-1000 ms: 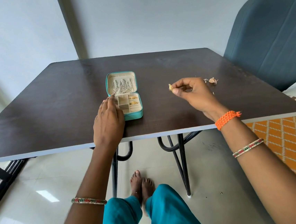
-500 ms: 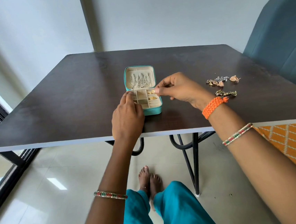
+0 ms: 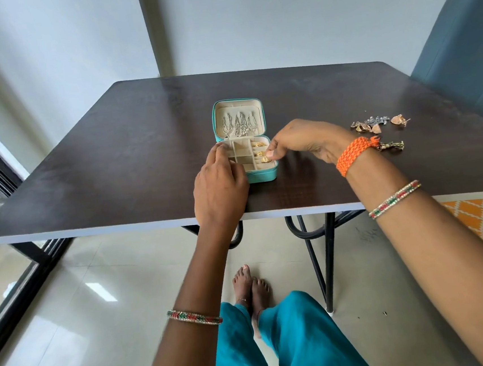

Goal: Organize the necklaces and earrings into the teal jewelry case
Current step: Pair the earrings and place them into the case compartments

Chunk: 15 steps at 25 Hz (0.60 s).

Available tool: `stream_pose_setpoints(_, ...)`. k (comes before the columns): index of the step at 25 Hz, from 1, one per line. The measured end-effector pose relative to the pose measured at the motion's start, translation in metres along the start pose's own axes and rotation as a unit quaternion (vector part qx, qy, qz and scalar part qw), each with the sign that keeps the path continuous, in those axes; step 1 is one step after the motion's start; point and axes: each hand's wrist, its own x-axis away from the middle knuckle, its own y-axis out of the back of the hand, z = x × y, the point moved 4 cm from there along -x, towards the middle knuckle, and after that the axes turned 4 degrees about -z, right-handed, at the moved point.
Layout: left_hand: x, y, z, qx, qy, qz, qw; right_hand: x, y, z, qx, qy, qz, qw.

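Head view: the left hand (image 3: 220,185) rests flat, fingers loosely together, on the near left corner of the open teal case (image 3: 245,141) on the counter (image 3: 114,165). The right hand (image 3: 304,141) pinches a gold earring (image 3: 266,159) over the case's right compartments. Necklaces (image 3: 239,125) hang in the lid. Loose earrings (image 3: 376,125) lie far right.

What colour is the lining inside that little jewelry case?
Cream or beige, inside the teal jewelry case; the head view, the only one, shows it clearly.
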Motion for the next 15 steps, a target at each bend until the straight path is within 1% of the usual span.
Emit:
stream_pose_setpoints(4,-0.001,0.0,0.001,-0.001,-0.002,-0.002,1.0,-0.006,-0.002,-0.003,-0.018,-0.006,-0.019,1.0)
stream_pose_setpoints(6,-0.001,-0.001,0.002,0.003,-0.002,-0.004,1.0,-0.007,-0.003,-0.005,-0.018,0.004,-0.029,0.999)
stream_pose_setpoints(11,-0.001,-0.002,0.003,0.006,-0.001,-0.006,1.0,-0.004,-0.006,-0.01,-0.051,0.038,-0.022,0.998)
stream_pose_setpoints(15,-0.001,-0.001,0.002,0.011,0.002,-0.004,1.0,-0.003,-0.01,-0.012,-0.063,0.045,-0.045,0.996)
